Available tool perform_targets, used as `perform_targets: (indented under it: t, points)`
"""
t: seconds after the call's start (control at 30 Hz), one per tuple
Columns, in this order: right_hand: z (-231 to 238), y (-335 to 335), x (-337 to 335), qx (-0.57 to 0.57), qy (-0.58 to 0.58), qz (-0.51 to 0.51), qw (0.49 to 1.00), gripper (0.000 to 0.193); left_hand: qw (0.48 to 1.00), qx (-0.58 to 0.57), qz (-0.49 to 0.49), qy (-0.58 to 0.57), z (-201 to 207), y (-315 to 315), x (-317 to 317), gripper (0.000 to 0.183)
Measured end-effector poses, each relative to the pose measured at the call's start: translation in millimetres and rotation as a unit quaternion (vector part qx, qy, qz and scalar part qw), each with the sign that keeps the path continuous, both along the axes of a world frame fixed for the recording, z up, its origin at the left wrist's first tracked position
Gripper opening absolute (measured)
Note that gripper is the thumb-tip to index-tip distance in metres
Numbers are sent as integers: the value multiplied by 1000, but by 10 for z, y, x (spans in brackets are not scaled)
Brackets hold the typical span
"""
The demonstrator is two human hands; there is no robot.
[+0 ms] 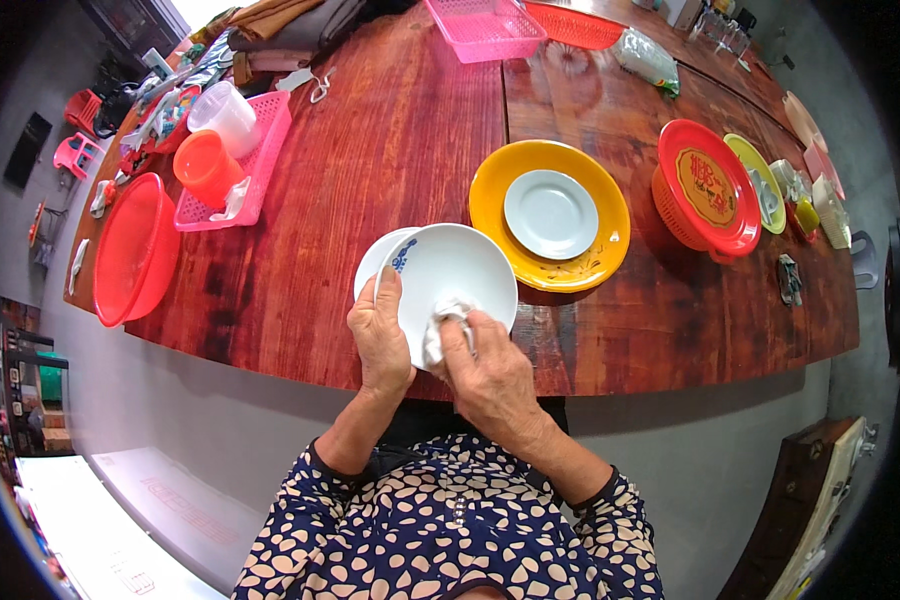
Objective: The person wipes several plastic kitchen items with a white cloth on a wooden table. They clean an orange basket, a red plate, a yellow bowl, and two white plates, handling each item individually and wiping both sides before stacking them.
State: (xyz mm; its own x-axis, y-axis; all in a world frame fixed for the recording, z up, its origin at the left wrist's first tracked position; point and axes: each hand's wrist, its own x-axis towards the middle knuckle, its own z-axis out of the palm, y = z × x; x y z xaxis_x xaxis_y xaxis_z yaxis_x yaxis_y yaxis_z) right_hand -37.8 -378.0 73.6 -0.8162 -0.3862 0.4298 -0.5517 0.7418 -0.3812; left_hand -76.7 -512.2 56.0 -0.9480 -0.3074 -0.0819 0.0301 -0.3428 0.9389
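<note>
My left hand grips the left rim of a white plate with a small blue pattern, thumb on its face. The plate is tilted toward me above the table's near edge. Bunched in my right hand is a white cloth, pressed against the lower part of the plate's face. Behind the held plate, another white dish shows at its left; whether it rests on the table is hidden. To the right, a small white plate sits on a larger yellow plate.
At left stand a red basin and a pink basket holding an orange cup and a whitish cup. A red-lidded basket stands at right. Pink and red trays lie at the far side of the wooden table.
</note>
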Motion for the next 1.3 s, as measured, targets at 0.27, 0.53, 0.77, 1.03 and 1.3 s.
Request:
perform_targets:
  t: [0.27, 0.53, 0.77, 1.03, 1.3]
  points:
    - [39, -143, -567, -131, 73, -85, 985, 53, 998, 54, -10, -16, 30, 131, 49, 41]
    - [85, -90, -272, -78, -15, 167, 983, 45, 996, 46, -6, -78, 108, -9, 53, 57]
    - [72, 245, -169, -55, -29, 162, 985, 37, 996, 63, -25, -51, 86, 1, 26, 55]
    - [109, 112, -640, 42, 172, -147, 973, 42, 998, 39, -28, -35, 158, 84, 47, 55]
    - [44, -118, -381, -51, 128, 38, 990, 37, 998, 22, -16, -64, 119, 117, 44, 60]
